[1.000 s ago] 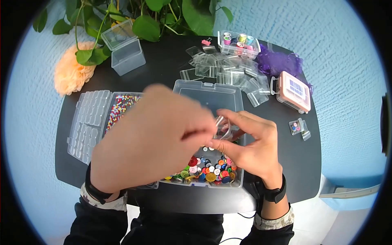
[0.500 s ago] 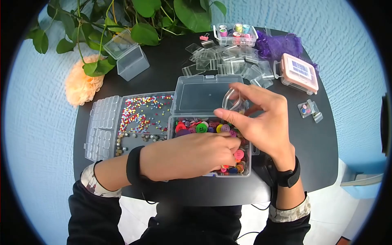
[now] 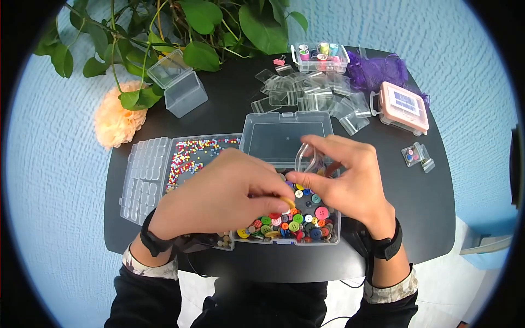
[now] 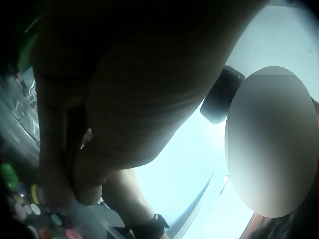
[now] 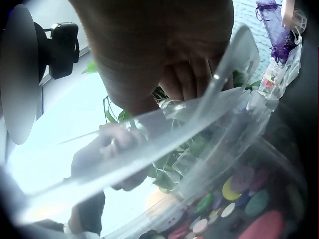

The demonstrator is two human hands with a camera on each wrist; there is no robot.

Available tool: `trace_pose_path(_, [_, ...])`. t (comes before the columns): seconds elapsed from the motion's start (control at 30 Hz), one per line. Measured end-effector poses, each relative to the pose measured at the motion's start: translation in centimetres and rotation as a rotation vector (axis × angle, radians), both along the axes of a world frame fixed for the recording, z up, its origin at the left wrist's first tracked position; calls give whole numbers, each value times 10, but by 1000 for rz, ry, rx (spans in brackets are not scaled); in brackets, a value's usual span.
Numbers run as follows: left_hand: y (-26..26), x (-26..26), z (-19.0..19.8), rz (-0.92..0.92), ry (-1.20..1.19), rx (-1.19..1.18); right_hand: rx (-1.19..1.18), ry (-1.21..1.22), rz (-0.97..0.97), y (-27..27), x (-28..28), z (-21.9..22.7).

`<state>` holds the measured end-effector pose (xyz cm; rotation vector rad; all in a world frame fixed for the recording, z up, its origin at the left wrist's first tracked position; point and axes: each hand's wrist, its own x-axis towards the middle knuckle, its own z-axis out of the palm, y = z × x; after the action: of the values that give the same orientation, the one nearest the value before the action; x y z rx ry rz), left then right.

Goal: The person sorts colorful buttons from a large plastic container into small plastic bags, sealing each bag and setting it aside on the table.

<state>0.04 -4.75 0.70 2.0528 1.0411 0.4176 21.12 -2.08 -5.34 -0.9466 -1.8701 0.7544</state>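
In the head view my left hand (image 3: 229, 191) pinches a yellow button (image 3: 288, 202) between thumb and fingertips, over the box of buttons. My right hand (image 3: 350, 175) grips a small clear plastic bag (image 3: 307, 158), its mouth spread toward the left hand. Below both hands sits the clear box (image 3: 334, 238) with mixed coloured buttons (image 3: 295, 225) in it and its lid (image 3: 287, 136) folded back. The right wrist view shows coloured buttons (image 5: 256, 201) close by. In the dark left wrist view, the left hand (image 4: 84, 164) hides what it pinches.
Left of the box lies an open bead case (image 3: 147, 172) with small beads (image 3: 188, 158). Behind are several clear bags (image 3: 311, 90), a tub of thread spools (image 3: 320, 56), purple mesh (image 3: 377, 71) and a pink-lidded box (image 3: 403, 106). A filled bag (image 3: 414, 156) lies at right.
The left hand went down into the buttons half a second ago and has risen with a yellow button, close to the bag. The right hand still holds the clear bag.
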Motion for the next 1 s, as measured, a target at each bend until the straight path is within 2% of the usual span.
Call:
trace_pose_path(0.07, [-1,-1,8,75,-22,-16,25,-28,36,-1,1,0])
trace_pose_path(0.13, [-1,1,18,408,-255,-320,42,-34,91,-2,0,-3])
trace_pose_path(0.23, [0,4,17,470,-232,-219,-9,-64,114,-5,-3,2])
trace_pose_path(0.53, [7,10,16,397,-74,-152,39,-40,122,-5,-4,2])
trace_pose_path(0.73, [8,11,11,443,-179,-186,41,-102,98,-5,-3,5])
trace_pose_path(0.83, [6,10,10,400,-263,-224,11,-51,95,-6,-5,3])
trace_pose_path(1.0, [7,18,17,418,-154,-175,36,-26,110,-6,-6,4])
